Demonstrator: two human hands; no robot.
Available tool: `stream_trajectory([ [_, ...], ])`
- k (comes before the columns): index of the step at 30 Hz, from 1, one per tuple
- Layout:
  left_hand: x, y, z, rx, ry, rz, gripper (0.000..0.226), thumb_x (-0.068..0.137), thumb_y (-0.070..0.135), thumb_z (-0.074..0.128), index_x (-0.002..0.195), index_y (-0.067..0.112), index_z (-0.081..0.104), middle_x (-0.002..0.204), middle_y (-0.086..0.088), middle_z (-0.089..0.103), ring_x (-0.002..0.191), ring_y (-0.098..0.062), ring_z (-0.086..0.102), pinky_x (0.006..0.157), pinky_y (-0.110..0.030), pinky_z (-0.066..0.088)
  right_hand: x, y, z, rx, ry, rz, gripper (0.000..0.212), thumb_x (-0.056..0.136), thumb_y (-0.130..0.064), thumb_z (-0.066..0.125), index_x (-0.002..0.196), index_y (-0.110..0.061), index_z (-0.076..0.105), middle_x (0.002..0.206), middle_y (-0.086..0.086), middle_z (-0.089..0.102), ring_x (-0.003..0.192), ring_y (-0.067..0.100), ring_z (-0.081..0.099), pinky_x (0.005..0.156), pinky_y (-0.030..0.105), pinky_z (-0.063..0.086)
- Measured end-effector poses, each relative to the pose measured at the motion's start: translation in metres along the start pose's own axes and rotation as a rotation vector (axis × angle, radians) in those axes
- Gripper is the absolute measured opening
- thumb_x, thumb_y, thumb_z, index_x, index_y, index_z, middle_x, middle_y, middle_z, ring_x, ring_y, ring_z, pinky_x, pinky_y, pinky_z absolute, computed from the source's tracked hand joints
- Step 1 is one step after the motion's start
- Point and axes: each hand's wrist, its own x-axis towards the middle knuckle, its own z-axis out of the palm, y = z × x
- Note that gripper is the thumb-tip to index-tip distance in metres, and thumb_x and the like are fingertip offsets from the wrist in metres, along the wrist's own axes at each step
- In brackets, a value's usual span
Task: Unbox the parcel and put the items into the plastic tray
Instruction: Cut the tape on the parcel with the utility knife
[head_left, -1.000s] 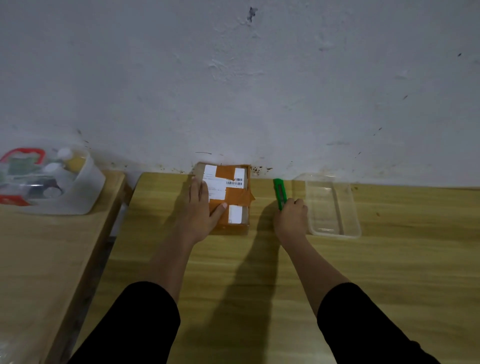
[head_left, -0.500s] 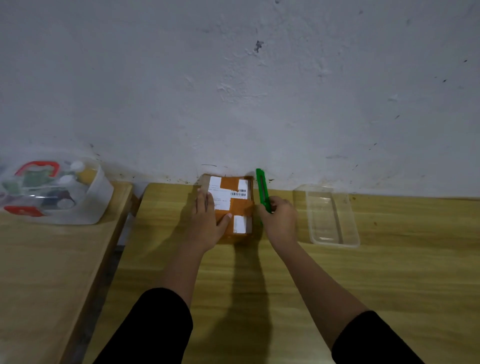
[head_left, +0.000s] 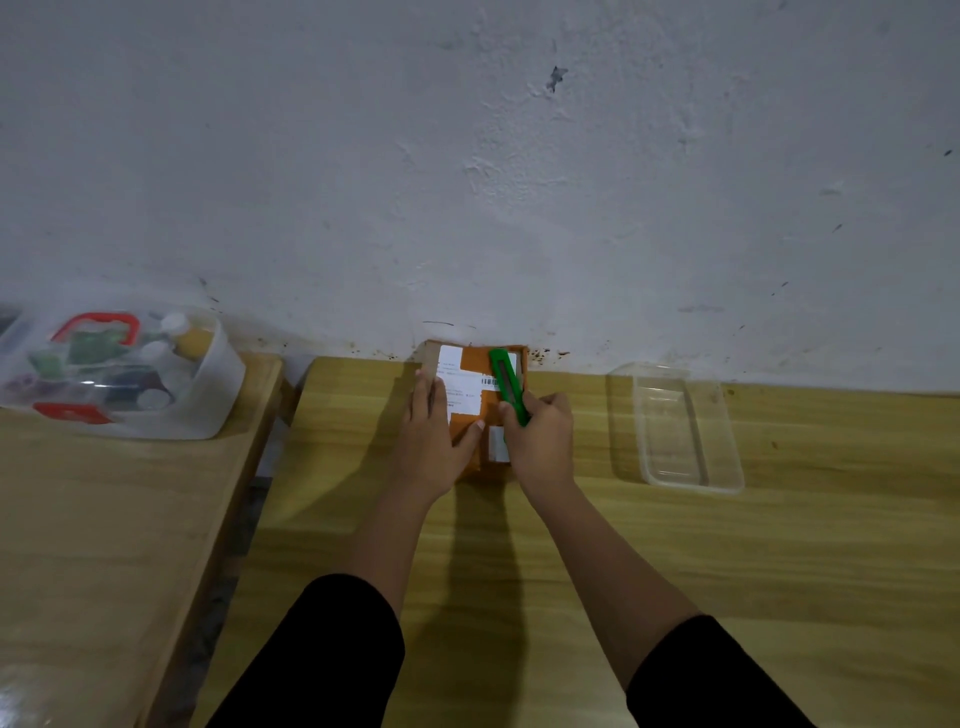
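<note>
Head: filled tub (head_left: 221, 397) left of parcel (head_left: 470, 361)

Honestly can't read a thing on my feed. The parcel (head_left: 470, 361) has a white shipping label (head_left: 451, 364) with a barcode (head_left: 490, 383) and a few lines of tiny print, all too small and blurry to make out.

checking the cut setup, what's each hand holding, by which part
The right hand grips the green box cutter by its near end; the left hand presses flat on the parcel, gripping nothing.
</note>
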Motion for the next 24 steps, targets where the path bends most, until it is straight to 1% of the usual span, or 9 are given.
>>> stream_trajectory([
  [4, 0.001, -0.002, 0.0, -0.013, 0.004, 0.009, 0.08, 0.09, 0.052, 0.043, 0.149, 0.016, 0.001, 0.159, -0.001, -0.009, 0.146, -0.026, 0.001, 0.112, -0.042, 0.027, -0.007, 0.001, 0.007, 0.066, 0.036, -0.001, 0.037, 0.095, -0.019, 0.046, 0.127, -0.002, 0.051, 0.111, 0.015, 0.047, 0.105, 0.027, 0.049, 0.083, 0.033, 0.051],
  [8, 0.002, -0.004, 0.002, -0.056, -0.002, 0.016, 0.081, 0.09, 0.052, 0.043, 0.149, 0.016, 0.002, 0.159, 0.001, -0.009, 0.145, -0.026, 0.001, 0.112, -0.042, 0.026, -0.016, 0.007, 0.01, 0.19, 0.064, 0.01, 0.037, 0.095, -0.016, 0.046, 0.13, -0.007, 0.049, 0.113, 0.008, 0.046, 0.107, 0.025, 0.05, 0.084, 0.04, 0.054],
  [12, 0.005, -0.007, 0.003, -0.06, -0.029, 0.024, 0.081, 0.091, 0.051, 0.042, 0.149, 0.016, -0.001, 0.158, 0.0, -0.014, 0.146, -0.026, -0.001, 0.112, -0.043, 0.025, -0.017, 0.008, 0.013, 0.269, 0.08, 0.023, 0.034, 0.092, -0.016, 0.052, 0.125, -0.008, 0.055, 0.11, 0.006, 0.046, 0.107, 0.023, 0.049, 0.084, 0.039, 0.055],
  [14, 0.005, -0.007, 0.003, -0.085, -0.032, 0.03, 0.08, 0.091, 0.049, 0.044, 0.149, 0.015, 0.0, 0.158, 0.0, -0.014, 0.146, -0.026, -0.002, 0.113, -0.043, 0.023, -0.015, 0.007, 0.013, 0.296, 0.089, 0.036, 0.032, 0.092, -0.017, 0.054, 0.122, -0.008, 0.058, 0.107, 0.004, 0.044, 0.101, 0.018, 0.05, 0.083, 0.034, 0.056],
  [15, 0.005, -0.007, 0.003, -0.113, -0.026, 0.031, 0.079, 0.092, 0.046, 0.045, 0.149, 0.015, 0.001, 0.158, 0.0, -0.013, 0.146, -0.026, -0.002, 0.113, -0.042, 0.024, -0.013, 0.007, 0.011, 0.315, 0.094, 0.044, 0.031, 0.092, -0.017, 0.054, 0.121, -0.008, 0.058, 0.105, 0.002, 0.044, 0.095, 0.013, 0.05, 0.08, 0.027, 0.056],
  [17, 0.007, -0.008, 0.003, -0.223, -0.008, 0.03, 0.073, 0.094, 0.038, 0.047, 0.149, 0.016, 0.005, 0.158, 0.002, -0.009, 0.145, -0.024, 0.001, 0.111, -0.039, 0.029, -0.009, 0.01, 0.008, 0.372, 0.107, 0.08, 0.031, 0.094, -0.019, 0.05, 0.121, -0.008, 0.058, 0.104, 0.001, 0.044, 0.082, 0.004, 0.05, 0.067, 0.008, 0.051],
  [19, 0.01, -0.012, 0.003, -0.381, 0.036, 0.017, 0.063, 0.096, 0.027, 0.044, 0.149, 0.018, 0.01, 0.159, 0.002, -0.004, 0.145, -0.024, 0.01, 0.105, -0.037, 0.038, -0.001, 0.016, 0.007, 0.443, 0.107, 0.139, 0.033, 0.095, -0.021, 0.047, 0.125, -0.009, 0.055, 0.105, 0.001, 0.046, 0.078, -0.001, 0.05, 0.057, 0.002, 0.046],
  [21, 0.013, -0.017, 0.002, -0.517, 0.052, -0.034, 0.059, 0.098, 0.024, 0.039, 0.149, 0.023, 0.009, 0.159, 0.001, 0.002, 0.142, -0.026, 0.022, 0.102, -0.039, 0.045, 0.007, 0.018, 0.008, 0.476, 0.054, 0.194, 0.035, 0.095, -0.022, 0.047, 0.129, -0.013, 0.051, 0.106, -0.001, 0.047, 0.079, 0.001, 0.051, 0.059, 0.006, 0.048],
  [24, 0.014, -0.019, 0.003, -0.745, -0.061, -0.124, 0.06, 0.1, 0.025, 0.033, 0.148, 0.029, -0.001, 0.156, -0.002, 0.019, 0.138, -0.026, 0.033, 0.1, -0.041, 0.046, 0.013, 0.022, 0.011, 0.53, -0.054, 0.244, 0.037, 0.095, -0.022, 0.047, 0.132, -0.02, 0.048, 0.106, -0.004, 0.049, 0.094, 0.01, 0.053, 0.079, 0.026, 0.054],
])
